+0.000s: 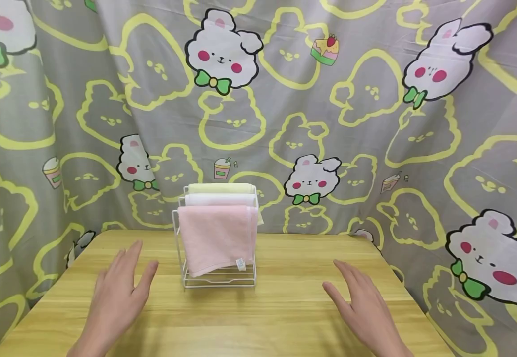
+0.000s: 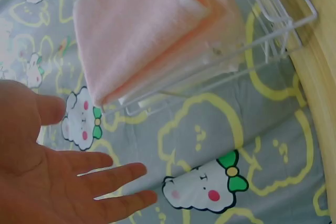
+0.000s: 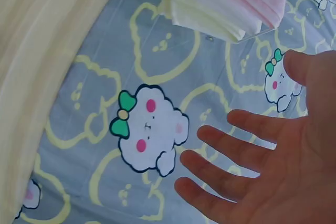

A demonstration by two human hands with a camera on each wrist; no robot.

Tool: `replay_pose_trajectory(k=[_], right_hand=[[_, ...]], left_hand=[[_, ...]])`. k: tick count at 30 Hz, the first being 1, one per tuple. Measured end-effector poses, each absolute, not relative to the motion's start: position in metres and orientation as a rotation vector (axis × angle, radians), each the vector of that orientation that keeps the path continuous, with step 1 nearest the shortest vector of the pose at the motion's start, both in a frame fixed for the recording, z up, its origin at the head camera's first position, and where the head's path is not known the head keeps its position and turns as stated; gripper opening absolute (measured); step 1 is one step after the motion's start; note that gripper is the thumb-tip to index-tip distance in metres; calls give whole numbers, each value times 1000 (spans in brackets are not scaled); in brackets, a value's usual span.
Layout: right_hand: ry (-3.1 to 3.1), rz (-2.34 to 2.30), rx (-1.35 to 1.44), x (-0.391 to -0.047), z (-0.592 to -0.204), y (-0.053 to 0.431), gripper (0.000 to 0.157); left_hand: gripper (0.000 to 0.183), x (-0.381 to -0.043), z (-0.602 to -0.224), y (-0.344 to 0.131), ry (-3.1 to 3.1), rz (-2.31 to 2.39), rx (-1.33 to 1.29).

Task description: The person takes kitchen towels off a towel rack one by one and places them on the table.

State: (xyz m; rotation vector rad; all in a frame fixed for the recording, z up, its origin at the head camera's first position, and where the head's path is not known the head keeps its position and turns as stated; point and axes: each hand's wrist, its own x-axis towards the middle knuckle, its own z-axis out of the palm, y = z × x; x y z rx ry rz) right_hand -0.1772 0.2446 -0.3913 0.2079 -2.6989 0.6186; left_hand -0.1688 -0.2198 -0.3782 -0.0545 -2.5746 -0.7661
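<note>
Printed grey fabric curtain (image 1: pixel 245 161) behind wood-grain table (image 1: pixel 294 317), slim white wire rack (image 1: pixel 220 286) toward its back edge, left of centre, draped front-to-back with plush pink towel (image 1: pixel 215 238), white towel (image 1: pixel 220 200), pale-yellow towel (image 1: pixel 221 188), left hand (image 1: pixel 117 292) and right hand (image 1: pixel 363 300) empty, thumbs wide, toward side edges.

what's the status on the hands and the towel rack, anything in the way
Left hand open, empty. Right hand the same. Pink towel, white towel, yellow towel draped on white rack. Nothing seen blocking the way.
</note>
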Motion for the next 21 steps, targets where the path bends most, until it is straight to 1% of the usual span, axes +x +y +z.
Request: replay_pose_trajectory(k=[3, 6, 12, 17, 21], right_hand=[[-2677, 630, 211, -179, -385, 239, 70], [-2654, 634, 236, -182, -379, 233, 68], [-2566, 638, 331, -187, -370, 218, 57], [-2518, 643, 398, -193, -365, 204, 52], [-2485, 638, 444, -195, -357, 194, 53]], left_hand=[[68, -174, -372, -219, -2527, -827, -99], [70, -179, -365, -219, -2513, -893, -111], [76, -189, -358, -214, -2403, -1068, -57], [66, -198, -360, -208, -2281, -1211, -27], [62, -205, -362, -205, -2264, -1369, -14]])
